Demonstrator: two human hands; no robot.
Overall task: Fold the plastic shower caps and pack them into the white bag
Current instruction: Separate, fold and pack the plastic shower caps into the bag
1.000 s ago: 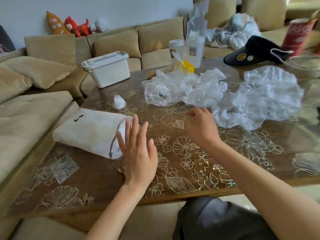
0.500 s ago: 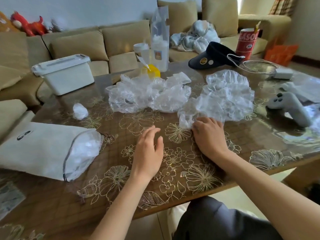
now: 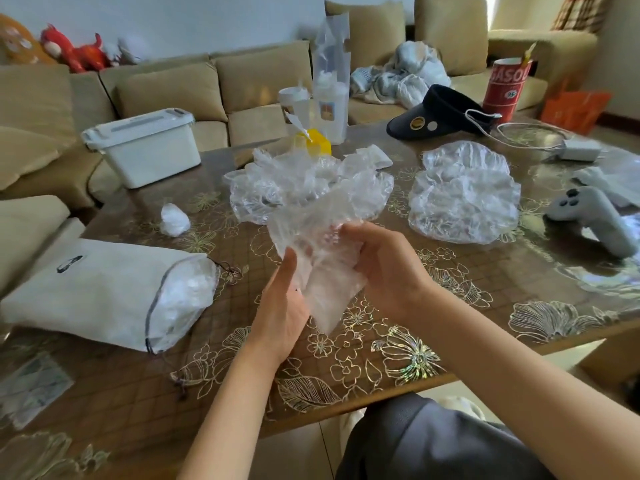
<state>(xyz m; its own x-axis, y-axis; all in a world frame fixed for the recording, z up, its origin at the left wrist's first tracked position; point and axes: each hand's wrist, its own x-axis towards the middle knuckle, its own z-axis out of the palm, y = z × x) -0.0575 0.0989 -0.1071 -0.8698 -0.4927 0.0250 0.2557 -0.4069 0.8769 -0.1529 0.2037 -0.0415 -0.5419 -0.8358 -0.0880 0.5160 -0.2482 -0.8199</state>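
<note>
The shower cap stands with its long axis upright, frill fanning upward. The right hand grips it. The left hand hides its fingers behind plastic, so its grip is unclear.

We hold one shower cap between our left hand and right hand, above the near middle of the table. Left of it the bag lies on its side, mouth toward our hands, with packed caps inside. Just behind the held cap sits a heap of caps, and a second heap lies to its right. A small wad lies between the bag and the box at the far left corner. The controller rests right of the second heap, with the visor behind that heap.
</note>
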